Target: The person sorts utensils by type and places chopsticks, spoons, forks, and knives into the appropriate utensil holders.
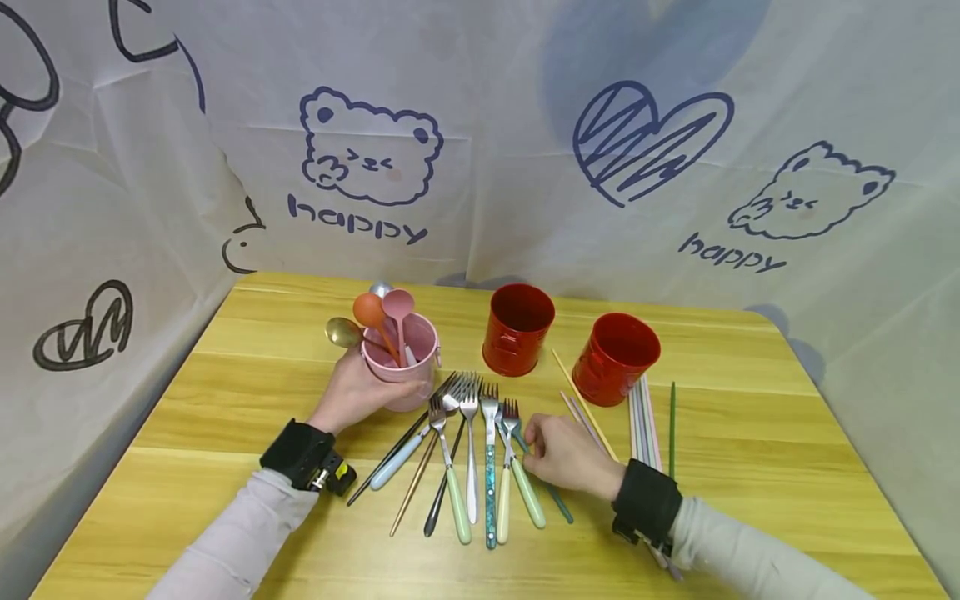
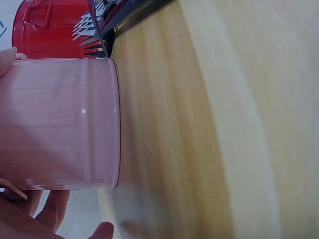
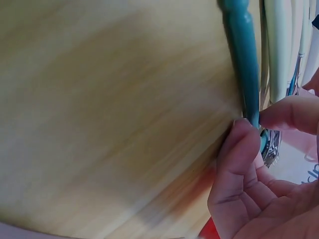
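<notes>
My left hand (image 1: 363, 393) grips a pink bucket (image 1: 414, 342) from its left side, thumb across the front. Several spoons stand in it with their bowls up, among them an orange spoon (image 1: 368, 309), a pink spoon (image 1: 398, 303) and a gold spoon (image 1: 343, 332). In the left wrist view the bucket (image 2: 60, 124) appears sideways, its base at the tabletop. My right hand (image 1: 564, 454) pinches a teal utensil handle (image 3: 242, 55) between thumb and fingertip; the head of this utensil is hidden. Beside that hand, several forks (image 1: 469, 400) lie fanned out, handles toward me.
Two red buckets (image 1: 517, 333) (image 1: 617, 358) stand at the back, middle and right. Chopsticks lie to the right, including a yellow chopstick (image 1: 573, 387), a pale bundle (image 1: 643, 425) and a green chopstick (image 1: 672, 429). A drawn-on white cloth (image 1: 510, 183) hangs behind the wooden table (image 1: 772, 433).
</notes>
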`<state>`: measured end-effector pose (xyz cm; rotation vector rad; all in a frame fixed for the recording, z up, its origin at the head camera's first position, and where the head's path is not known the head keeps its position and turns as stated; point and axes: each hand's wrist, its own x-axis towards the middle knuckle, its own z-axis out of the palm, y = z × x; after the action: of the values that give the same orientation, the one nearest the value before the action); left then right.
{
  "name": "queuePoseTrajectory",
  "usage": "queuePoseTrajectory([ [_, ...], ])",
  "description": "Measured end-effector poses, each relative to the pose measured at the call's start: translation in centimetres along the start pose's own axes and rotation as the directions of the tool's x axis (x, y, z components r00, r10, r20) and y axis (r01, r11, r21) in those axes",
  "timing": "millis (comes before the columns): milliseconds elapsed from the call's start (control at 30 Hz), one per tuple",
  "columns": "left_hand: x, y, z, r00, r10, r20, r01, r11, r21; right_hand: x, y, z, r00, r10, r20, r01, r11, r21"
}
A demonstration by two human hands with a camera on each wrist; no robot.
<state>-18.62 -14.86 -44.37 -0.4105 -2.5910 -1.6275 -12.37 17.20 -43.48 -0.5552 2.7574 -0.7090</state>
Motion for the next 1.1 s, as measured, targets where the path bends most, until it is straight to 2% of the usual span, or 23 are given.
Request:
queuePoseTrajectory([
  [100, 0.0, 0.0, 0.0, 1.000, -0.002, 0.001, 0.002, 1.000, -0.011, 0.1, 0.1, -0.1, 1.000, 0.024, -0.010, -0.024, 1.000, -0.011],
  [267, 0.0, -0.2, 0.1, 1.000, 0.013, 0.008, -0.012, 1.000, -0.026, 0.1, 0.4, -0.2, 0.999, 0.016, -0.032, -0.016, 1.000, -0.020],
  [433, 0.0, -0.3, 0.2, 1.000, 0.019, -0.002, -0.019, 1.000, 0.007, 0.1, 0.8, -0.4, 0.999, 0.036, -0.019, -0.037, 0.999, -0.018],
  [633, 0.0, -0.3, 0.1, 1.000, 0.010, -0.006, -0.010, 1.000, 0.017, -0.1, 1.4, -0.9, 0.994, 0.104, 0.030, -0.105, 0.993, 0.057],
  [967, -0.1, -0.2, 0.0, 1.000, 0.010, 0.006, -0.010, 1.000, 0.011, -0.5, 1.7, -1.9, 0.991, 0.122, 0.061, -0.132, 0.973, 0.188],
  [1100, 0.0, -0.2, 0.0, 1.000, 0.007, 0.006, -0.007, 1.000, 0.016, -0.2, 1.7, -2.3, 0.994, 0.099, 0.050, -0.109, 0.964, 0.244],
])
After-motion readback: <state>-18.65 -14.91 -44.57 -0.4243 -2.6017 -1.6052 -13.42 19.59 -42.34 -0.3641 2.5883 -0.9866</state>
